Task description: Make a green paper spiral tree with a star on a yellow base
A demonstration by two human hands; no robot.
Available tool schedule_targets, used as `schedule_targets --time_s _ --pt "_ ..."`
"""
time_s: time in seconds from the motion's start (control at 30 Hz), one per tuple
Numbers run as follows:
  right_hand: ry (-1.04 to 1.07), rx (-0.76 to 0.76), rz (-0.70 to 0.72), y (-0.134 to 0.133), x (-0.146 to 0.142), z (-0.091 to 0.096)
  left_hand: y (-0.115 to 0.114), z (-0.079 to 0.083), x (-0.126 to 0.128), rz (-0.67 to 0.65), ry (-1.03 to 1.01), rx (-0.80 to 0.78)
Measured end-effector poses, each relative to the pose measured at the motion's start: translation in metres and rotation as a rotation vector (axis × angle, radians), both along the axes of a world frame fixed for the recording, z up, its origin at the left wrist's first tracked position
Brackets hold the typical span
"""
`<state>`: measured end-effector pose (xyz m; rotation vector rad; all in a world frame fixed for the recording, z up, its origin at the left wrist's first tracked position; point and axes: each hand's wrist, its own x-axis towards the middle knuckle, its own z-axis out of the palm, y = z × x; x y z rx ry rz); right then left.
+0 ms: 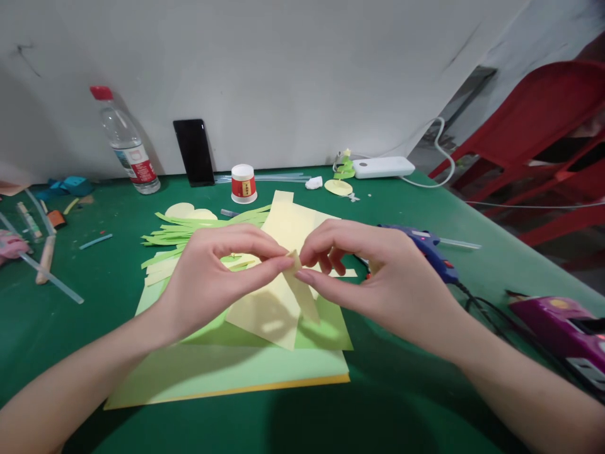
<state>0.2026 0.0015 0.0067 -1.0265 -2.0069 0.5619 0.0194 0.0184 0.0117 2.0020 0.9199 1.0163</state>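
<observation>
My left hand (215, 277) and my right hand (373, 271) meet above the middle of the green table, each pinching the same small strip of pale yellow paper (302, 290) between thumb and fingers. The strip hangs down from the pinch. Beneath the hands lies a larger pale yellow sheet (293, 227) on a stack of light green paper (227, 372). Thin cut green paper strips (179, 236) are spread just behind my left hand.
A blue glue gun (432, 249) lies to the right, a purple one (562, 328) nearer the edge. A water bottle (125, 142), black phone (195, 151), red-and-white cup (243, 183) and white power bank (382, 167) stand at the back. Glue sticks (51, 277) lie left. Red chairs (543, 132) stand at the right.
</observation>
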Motion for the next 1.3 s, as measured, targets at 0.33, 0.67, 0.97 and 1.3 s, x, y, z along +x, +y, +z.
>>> schedule_targets --time_s 0.33,0.67,0.97,1.3 --pt "0.037 0.037 0.087 -0.009 0.005 -0.008 0.001 0.002 0.002 -0.058 0.043 -0.309" --pt "0.040 0.107 0.074 -0.008 0.002 -0.011 0.003 0.001 0.007 -0.086 0.138 -0.414" --pt "-0.016 0.076 0.053 -0.008 0.004 -0.010 0.006 0.001 0.003 -0.155 0.230 -0.243" --pt "-0.022 0.028 0.039 -0.006 0.007 -0.010 0.002 -0.001 0.007 -0.061 0.194 -0.153"
